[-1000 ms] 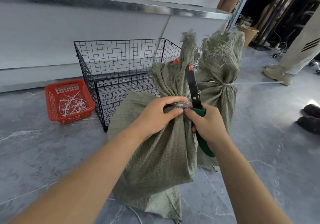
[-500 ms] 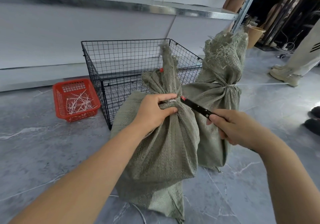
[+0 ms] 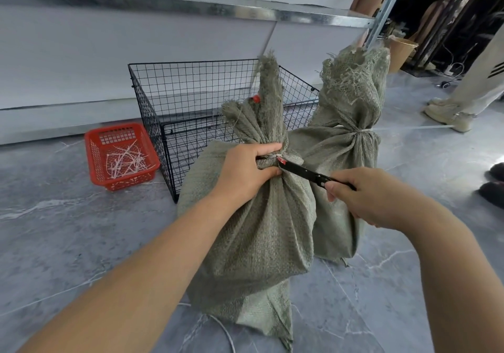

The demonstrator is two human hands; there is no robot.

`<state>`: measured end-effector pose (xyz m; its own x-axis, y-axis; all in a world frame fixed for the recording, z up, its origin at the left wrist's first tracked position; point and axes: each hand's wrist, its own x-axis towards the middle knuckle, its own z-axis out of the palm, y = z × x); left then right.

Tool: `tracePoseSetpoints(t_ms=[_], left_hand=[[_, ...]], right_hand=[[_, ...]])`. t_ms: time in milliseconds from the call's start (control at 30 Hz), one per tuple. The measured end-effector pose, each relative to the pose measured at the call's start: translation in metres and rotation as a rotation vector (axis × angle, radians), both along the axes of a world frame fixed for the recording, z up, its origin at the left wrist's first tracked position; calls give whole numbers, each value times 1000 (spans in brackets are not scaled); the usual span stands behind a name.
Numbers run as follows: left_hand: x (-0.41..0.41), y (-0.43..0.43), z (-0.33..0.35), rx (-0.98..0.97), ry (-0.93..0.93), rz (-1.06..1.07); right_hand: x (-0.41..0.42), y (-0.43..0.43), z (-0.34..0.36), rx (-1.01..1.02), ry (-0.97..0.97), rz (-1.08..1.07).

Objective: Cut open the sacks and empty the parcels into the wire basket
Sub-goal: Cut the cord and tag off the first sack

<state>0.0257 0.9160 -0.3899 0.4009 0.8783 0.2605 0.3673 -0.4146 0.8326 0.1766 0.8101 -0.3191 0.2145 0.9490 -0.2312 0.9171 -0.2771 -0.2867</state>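
A green woven sack (image 3: 261, 230) stands on the floor right in front of me, its neck bound by a white tie (image 3: 272, 156). My left hand (image 3: 245, 170) grips that neck just below the tie. My right hand (image 3: 365, 194) holds black cutters (image 3: 302, 172), whose red-marked tip touches the tie. A second tied sack (image 3: 343, 162) stands just behind to the right. The black wire basket (image 3: 191, 99) stands behind both sacks; no parcel shows inside it.
A small red plastic basket (image 3: 120, 156) with several cut white ties sits left of the wire basket. A metal shelf (image 3: 191, 6) runs along the wall above. Another person's legs and shoe (image 3: 450, 113) are at the right; dark shoes (image 3: 493, 186) lie at the right edge.
My right hand swung the cutters from upright beside the sack neck down to a flat angle, then kept the tip at the tie. My left hand kept its grip on the neck.
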Motion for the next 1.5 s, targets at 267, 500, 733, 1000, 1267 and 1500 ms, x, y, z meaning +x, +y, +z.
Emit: tracePoseSetpoints(t_ms=[267, 500, 733, 1000, 1267, 1500], left_hand=[[-2, -3, 4, 28, 39, -15], [-3, -6, 6, 100, 115, -29], [-2, -7, 5, 120, 94, 3], [-6, -8, 10, 157, 166, 10], [-12, -14, 15, 227, 234, 52], [-17, -8, 14, 83, 93, -32]], right_hand=[[-1, -3, 0, 1, -44, -24], [1, -1, -2, 28, -30, -30], [7, -2, -15, 109, -1, -26], [0, -1, -30, 228, -16, -44], [-12, -1, -32, 272, -131, -61], [-11, -2, -61, 385, 99, -119]])
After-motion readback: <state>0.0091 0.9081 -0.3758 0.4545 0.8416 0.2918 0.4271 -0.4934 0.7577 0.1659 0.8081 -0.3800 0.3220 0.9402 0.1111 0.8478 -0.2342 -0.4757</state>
